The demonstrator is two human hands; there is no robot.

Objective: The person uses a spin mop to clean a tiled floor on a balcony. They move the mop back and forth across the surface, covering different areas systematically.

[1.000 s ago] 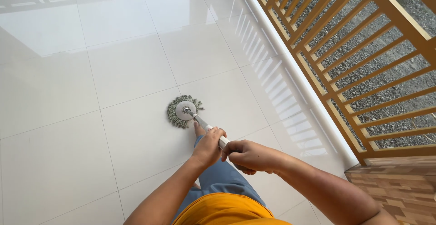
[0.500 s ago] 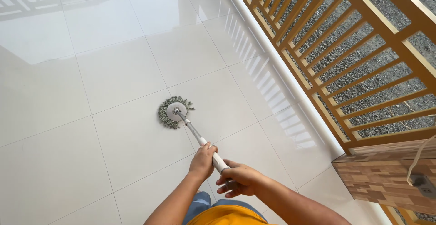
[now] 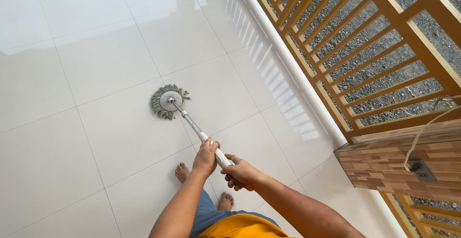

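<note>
Glossy white floor tiles [image 3: 72, 137] stretch away to the far left, bounded on the right by a white sill and a slatted wooden railing [image 3: 365, 60] with gravel beyond it. A person mops barefoot, seen from above. The left hand [image 3: 206, 157] is curled around the mop handle [image 3: 201, 137] at the lower end of its white grip, and the right hand [image 3: 241, 172] is wrapped around the same grip just behind it, fingers closed, nearer the body. The round mop head [image 3: 166, 101], a grey disc fringed with greenish strands, lies flat on a tile well out in front, left of centre, with the handle slanting back to the hands. Both feet (one [image 3: 182, 171] just left of the handle, the other [image 3: 225, 201] nearer) stand on the tiles below the hands. At near right sits a wood-patterned block [image 3: 384, 163] with a socket [image 3: 421, 170] and a trailing cord. The work appears mid-stroke, with the mop extended across the open floor. A further pass would seem to call for a steady two-handed hold, the head kept flat against the tile and steered clear of the sill.
</note>
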